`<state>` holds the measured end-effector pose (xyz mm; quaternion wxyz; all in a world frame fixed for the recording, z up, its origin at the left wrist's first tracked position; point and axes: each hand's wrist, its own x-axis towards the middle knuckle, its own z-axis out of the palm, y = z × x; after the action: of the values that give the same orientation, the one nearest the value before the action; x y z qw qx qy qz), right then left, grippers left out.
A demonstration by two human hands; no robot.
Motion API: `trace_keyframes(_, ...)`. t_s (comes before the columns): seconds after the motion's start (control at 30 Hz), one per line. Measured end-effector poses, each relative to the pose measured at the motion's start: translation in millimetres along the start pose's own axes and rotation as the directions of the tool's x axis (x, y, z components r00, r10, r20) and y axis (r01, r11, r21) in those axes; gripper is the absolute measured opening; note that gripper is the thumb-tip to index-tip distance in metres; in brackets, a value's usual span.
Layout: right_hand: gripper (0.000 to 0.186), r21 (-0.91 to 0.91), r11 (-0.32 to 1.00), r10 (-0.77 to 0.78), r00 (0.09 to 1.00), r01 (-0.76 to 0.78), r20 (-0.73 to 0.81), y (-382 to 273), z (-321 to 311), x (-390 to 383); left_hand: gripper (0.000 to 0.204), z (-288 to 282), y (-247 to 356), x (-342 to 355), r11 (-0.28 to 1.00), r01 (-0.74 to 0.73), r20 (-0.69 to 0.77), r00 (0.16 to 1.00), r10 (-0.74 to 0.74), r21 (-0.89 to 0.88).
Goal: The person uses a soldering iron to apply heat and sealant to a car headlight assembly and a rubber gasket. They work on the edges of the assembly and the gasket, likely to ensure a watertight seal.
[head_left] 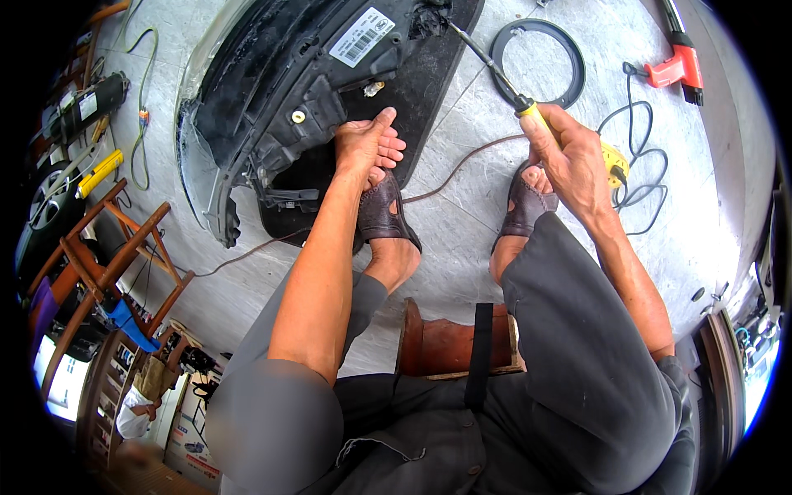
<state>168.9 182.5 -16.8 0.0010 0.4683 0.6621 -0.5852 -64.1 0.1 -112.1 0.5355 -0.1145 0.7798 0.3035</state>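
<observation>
A black car headlight housing with a clear lens edge and a white label lies at the upper left on a dark mat. My right hand is closed round the yellow handle of a soldering iron. Its long metal shaft points up and left, and the tip reaches the rough, melted-looking corner of the housing. Whether the tip touches the plastic I cannot tell. Beside the housing's lower edge is my left hand, empty, fingers loosely bent and apart, thumb pointing away from me.
A black ring lies on the grey tiles, with a red heat gun farther right. Behind my right hand is a yellow power strip with dark cords. A brown cord crosses near my feet. Wooden stools stand left.
</observation>
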Motion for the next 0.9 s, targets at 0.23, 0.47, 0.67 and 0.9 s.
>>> trace_keyframes(0.23,0.039,-0.042,0.999,-0.003,1.000,0.003,0.008,-6.2,0.7,0.4,0.051,0.0,-1.7,1.5,1.000,-0.006,-0.020,1.000,0.007,0.028)
trace_keyframes(0.47,0.038,-0.014,0.999,0.036,0.999,-0.035,0.017,-4.2,3.0,2.0,0.051,0.8,-3.5,3.0,0.999,-0.030,-0.014,0.999,0.030,0.019)
trace_keyframes(0.67,0.038,-0.009,1.000,0.029,0.999,-0.029,0.021,-5.2,3.9,2.3,0.050,0.4,-2.6,2.4,0.999,-0.017,-0.019,1.000,0.018,0.029)
trace_keyframes(0.9,0.037,0.013,0.999,0.039,0.998,-0.039,0.043,3.2,4.7,3.6,0.050,0.8,0.1,0.3,1.000,0.004,-0.019,1.000,-0.003,0.026)
